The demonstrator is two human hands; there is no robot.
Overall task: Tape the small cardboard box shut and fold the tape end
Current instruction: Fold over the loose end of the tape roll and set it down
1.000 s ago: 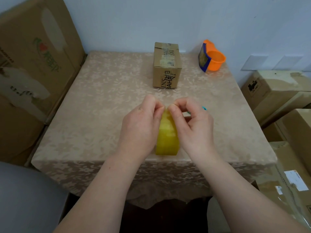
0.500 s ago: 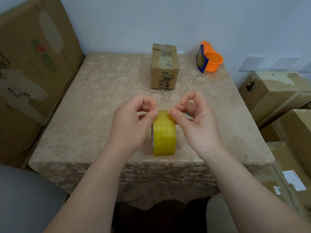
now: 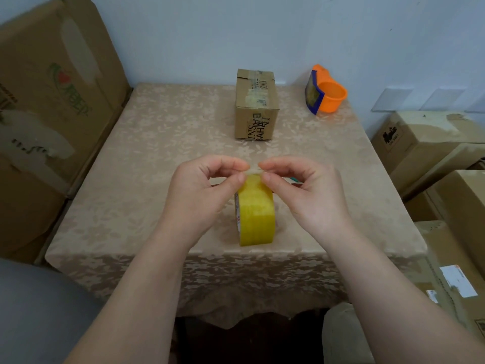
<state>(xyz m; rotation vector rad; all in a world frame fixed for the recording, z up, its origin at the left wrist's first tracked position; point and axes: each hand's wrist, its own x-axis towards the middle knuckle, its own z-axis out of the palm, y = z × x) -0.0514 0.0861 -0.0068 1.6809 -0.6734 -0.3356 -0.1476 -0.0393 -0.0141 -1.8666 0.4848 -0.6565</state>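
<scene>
The roll of yellow tape (image 3: 256,216) stands on its edge near the front of the table (image 3: 157,153). Both hands meet at the top of it. The left hand (image 3: 202,190) and the right hand (image 3: 301,190) each pinch thumb against forefinger, nipping the loose tape end (image 3: 253,171) between them just above the roll. The small cardboard box (image 3: 256,106) sits well apart at the back of the table, old tape across its top. An orange tape dispenser (image 3: 325,93) lies near it, to the right.
</scene>
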